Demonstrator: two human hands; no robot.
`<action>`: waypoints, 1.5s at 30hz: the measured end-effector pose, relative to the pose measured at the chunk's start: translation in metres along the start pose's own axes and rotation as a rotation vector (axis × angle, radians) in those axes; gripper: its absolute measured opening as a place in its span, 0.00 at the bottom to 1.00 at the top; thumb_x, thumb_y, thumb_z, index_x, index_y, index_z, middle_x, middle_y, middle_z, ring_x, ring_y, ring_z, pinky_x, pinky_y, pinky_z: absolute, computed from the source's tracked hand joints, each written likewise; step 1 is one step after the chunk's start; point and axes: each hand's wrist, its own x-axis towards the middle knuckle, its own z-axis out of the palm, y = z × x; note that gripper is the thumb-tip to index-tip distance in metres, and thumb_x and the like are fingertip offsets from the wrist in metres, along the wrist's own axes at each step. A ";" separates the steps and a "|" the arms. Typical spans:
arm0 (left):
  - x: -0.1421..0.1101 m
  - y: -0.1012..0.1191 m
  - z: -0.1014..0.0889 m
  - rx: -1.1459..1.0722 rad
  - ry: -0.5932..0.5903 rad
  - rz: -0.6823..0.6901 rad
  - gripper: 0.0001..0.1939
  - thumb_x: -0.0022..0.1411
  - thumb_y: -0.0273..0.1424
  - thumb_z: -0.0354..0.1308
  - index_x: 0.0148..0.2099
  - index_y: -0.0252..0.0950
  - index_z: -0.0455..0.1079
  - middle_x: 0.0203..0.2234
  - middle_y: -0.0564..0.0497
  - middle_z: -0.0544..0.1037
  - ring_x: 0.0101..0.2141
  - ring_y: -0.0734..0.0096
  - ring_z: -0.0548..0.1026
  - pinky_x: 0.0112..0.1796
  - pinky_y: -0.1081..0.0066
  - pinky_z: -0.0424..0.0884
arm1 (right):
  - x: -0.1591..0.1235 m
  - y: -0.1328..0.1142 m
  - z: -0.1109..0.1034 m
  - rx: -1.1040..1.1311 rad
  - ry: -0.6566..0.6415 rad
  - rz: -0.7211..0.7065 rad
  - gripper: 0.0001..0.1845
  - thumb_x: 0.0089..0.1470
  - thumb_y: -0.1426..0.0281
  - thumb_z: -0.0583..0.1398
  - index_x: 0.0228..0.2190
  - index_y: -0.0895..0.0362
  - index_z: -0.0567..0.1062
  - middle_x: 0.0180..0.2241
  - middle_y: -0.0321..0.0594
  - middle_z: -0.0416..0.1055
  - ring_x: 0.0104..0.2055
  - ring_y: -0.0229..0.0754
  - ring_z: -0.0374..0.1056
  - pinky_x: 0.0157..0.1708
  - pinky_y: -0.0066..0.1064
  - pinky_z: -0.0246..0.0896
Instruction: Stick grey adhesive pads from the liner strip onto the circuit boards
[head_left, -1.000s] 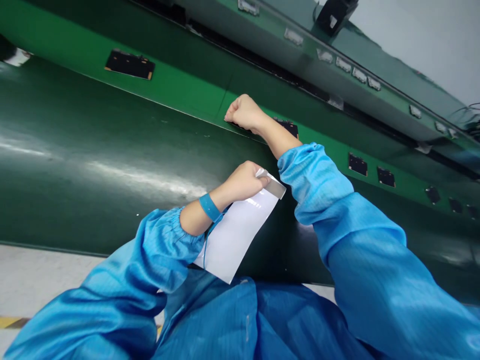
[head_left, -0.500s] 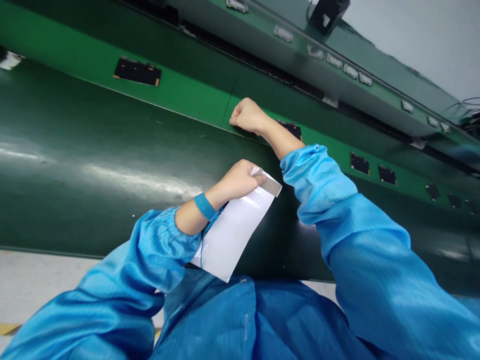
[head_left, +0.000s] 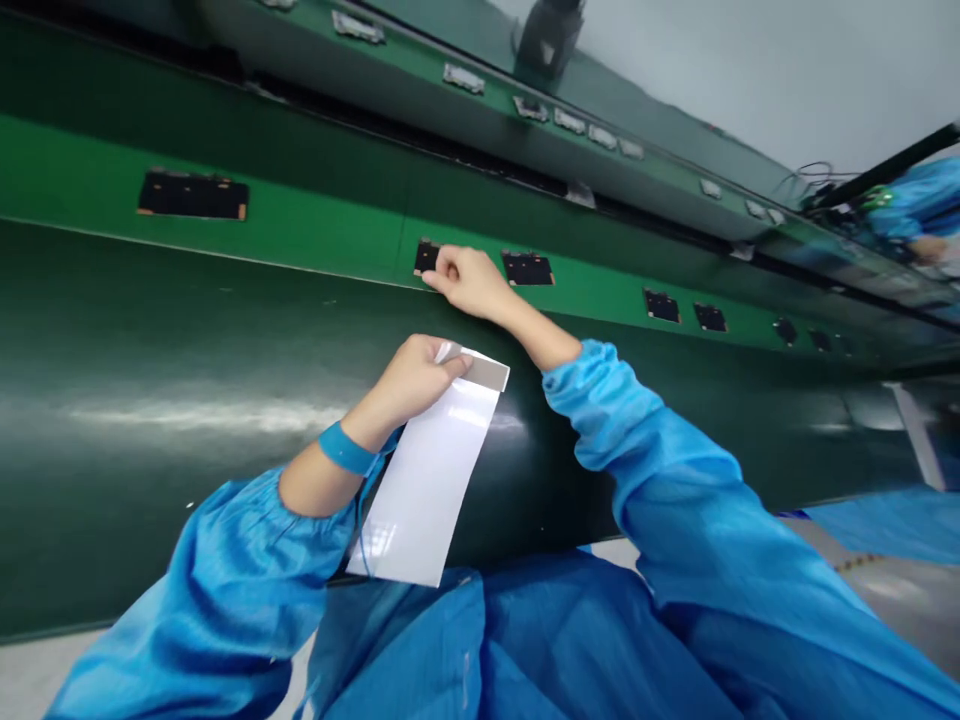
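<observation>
My left hand (head_left: 416,382) pinches the top of a glossy white sheet (head_left: 426,470) that has a grey strip (head_left: 486,374) along its upper end. The sheet slopes down toward my lap. Above it, my right hand (head_left: 474,284) is curled at the right side of a flat black board (head_left: 425,257) with small copper-coloured spots. My fingers cover part of that board, and whatever may be between them is too small to tell. Just right of the hand lies another black board (head_left: 528,268). A blue band with a cord (head_left: 346,448) circles my left wrist.
A larger black board (head_left: 193,195) lies left on the bright green strip (head_left: 330,240); several more lie to the right. Small metallic parts (head_left: 463,78) line a raised ledge behind. A dark green worktop (head_left: 187,330) runs along the front. Another person's blue sleeve (head_left: 919,195) shows far right.
The view has shifted right, so the scene appears further left. My right hand has drawn back from the black board, uncovering part of it. My left hand keeps its hold on the white sheet.
</observation>
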 end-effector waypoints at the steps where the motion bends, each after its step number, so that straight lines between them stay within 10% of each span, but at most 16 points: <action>1: 0.000 0.001 0.000 0.009 0.019 -0.002 0.16 0.53 0.43 0.63 0.25 0.36 0.71 0.19 0.52 0.72 0.20 0.70 0.66 0.22 0.73 0.56 | -0.021 0.000 -0.005 0.083 -0.032 -0.017 0.15 0.66 0.64 0.63 0.28 0.55 0.68 0.27 0.35 0.67 0.33 0.41 0.64 0.38 0.32 0.60; 8: -0.004 0.008 0.002 -0.001 0.137 -0.066 0.16 0.53 0.45 0.67 0.28 0.37 0.74 0.18 0.52 0.72 0.19 0.70 0.64 0.20 0.72 0.55 | -0.112 0.000 -0.012 0.361 -0.107 -0.145 0.06 0.66 0.68 0.59 0.35 0.55 0.73 0.33 0.37 0.74 0.35 0.41 0.66 0.38 0.32 0.58; 36: -0.006 -0.003 0.004 -0.043 0.115 0.031 0.23 0.57 0.49 0.68 0.33 0.31 0.81 0.26 0.49 0.78 0.25 0.73 0.65 0.25 0.73 0.58 | -0.122 0.003 0.011 0.240 0.310 -0.343 0.09 0.54 0.78 0.57 0.31 0.53 0.63 0.33 0.38 0.66 0.36 0.42 0.63 0.37 0.36 0.59; 45: -0.005 -0.002 0.004 0.013 0.065 0.014 0.20 0.57 0.46 0.66 0.30 0.31 0.77 0.22 0.52 0.73 0.23 0.75 0.62 0.24 0.73 0.53 | -0.120 -0.001 0.011 0.394 0.223 -0.214 0.11 0.58 0.77 0.60 0.43 0.54 0.72 0.37 0.37 0.74 0.32 0.38 0.64 0.36 0.33 0.63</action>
